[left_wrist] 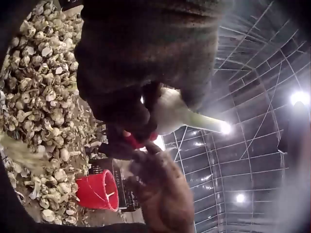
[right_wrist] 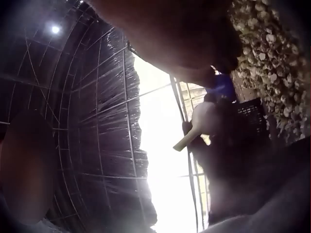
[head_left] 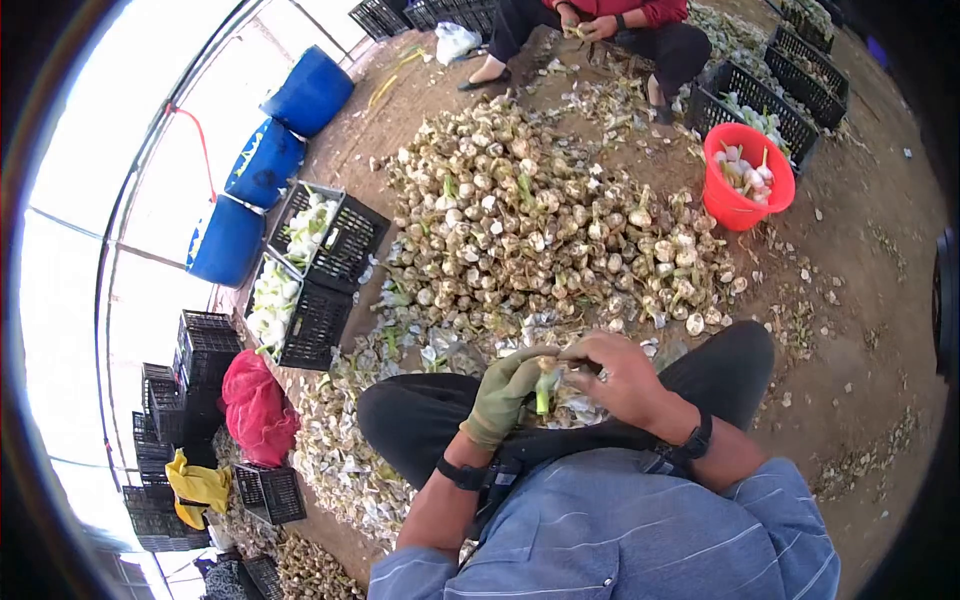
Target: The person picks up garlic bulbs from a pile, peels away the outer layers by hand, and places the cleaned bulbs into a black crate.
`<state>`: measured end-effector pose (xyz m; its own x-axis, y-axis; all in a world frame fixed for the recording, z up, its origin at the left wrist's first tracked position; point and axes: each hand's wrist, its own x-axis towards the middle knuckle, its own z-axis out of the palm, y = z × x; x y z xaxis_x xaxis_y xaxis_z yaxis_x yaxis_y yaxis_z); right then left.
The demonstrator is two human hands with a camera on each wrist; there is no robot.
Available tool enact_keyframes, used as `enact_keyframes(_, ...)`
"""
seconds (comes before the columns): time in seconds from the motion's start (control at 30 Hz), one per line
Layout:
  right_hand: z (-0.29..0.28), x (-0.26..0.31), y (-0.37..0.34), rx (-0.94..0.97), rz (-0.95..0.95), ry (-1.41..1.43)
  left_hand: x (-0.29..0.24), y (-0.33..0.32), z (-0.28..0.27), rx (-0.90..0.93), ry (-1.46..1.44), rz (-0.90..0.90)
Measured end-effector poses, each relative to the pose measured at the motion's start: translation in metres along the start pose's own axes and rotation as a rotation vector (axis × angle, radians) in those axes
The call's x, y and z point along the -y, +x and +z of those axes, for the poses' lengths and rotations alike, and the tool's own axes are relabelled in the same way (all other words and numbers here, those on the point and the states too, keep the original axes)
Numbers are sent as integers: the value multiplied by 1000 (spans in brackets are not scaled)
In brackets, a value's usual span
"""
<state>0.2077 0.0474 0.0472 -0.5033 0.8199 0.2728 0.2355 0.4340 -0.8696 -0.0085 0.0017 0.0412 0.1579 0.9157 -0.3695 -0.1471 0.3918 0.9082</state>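
A peeled white garlic bulb [left_wrist: 170, 111] with a trimmed green stem is gripped by my left hand [head_left: 502, 395], which wears a greenish work glove. In the head view its stem [head_left: 543, 393] points down toward my lap. My bare right hand [head_left: 625, 378] is close beside the bulb, with bent fingers reaching to the glove's fingertips. In the left wrist view the right hand's fingertips [left_wrist: 151, 148] are just below the bulb; I cannot tell whether they pinch anything. The right wrist view shows the bulb [right_wrist: 205, 119] and its pale stem against bright light.
Ahead of my knees lies a large heap of unpeeled garlic [head_left: 540, 230]. A red bucket [head_left: 725, 205] of bulbs stands at right. Black crates [head_left: 350, 240] with peeled garlic, blue barrels [head_left: 228, 240] and a red mesh sack [head_left: 258, 410] are at left. Another person [head_left: 610, 30] sits opposite.
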Motion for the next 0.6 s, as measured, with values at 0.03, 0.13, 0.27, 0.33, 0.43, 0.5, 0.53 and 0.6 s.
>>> enact_keyframes(0.03,6,-4,2,-5,-18,-17,3,4,-1,9,65,16)
enact_keyframes(0.13,18,-14,9,-16,-106,-119,5,12,-8,-22,168,-18)
enact_keyframes(0.27,29,-19,14,106,-56,-258,-2,12,-18,-6,239,-70)
enact_keyframes(0.33,34,-19,19,141,-43,-243,5,14,-33,73,246,-155)
enact_keyframes(0.43,39,-20,28,90,252,18,7,15,-28,-55,-23,3)
enact_keyframes(0.5,48,-28,29,45,384,124,12,17,-38,-35,-200,3)
enact_keyframes(0.53,51,-28,29,39,442,176,11,16,-39,-47,-163,13)
enact_keyframes(0.6,61,-28,30,41,418,171,19,16,-35,-75,-201,207)
